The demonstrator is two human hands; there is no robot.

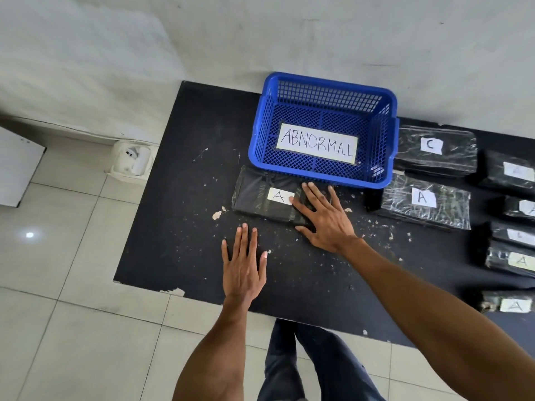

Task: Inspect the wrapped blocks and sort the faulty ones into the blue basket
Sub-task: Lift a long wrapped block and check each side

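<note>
Both arms bare & stretched fwd, palms down. L hand (244, 267) sits nearer the body, fingers straight & only slightly spread, thumb out to the side, fingertips pointing away from the person. R hand (324, 218) reaches further out, forearm coming in diagonally from lower R, wrist angled inward, fingers fanned wide, thumb splayed toward the L hand. Both flat, fingers uncurled.

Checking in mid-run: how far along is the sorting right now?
Done: nothing sorted yet; the blue basket holds its ABNORMAL label but no block. In hand: the right hand rests flat on the block labelled A in front of the basket; the left hand is open over the mat. Left: the row at right, including the block labelled C and a second A block.
</note>
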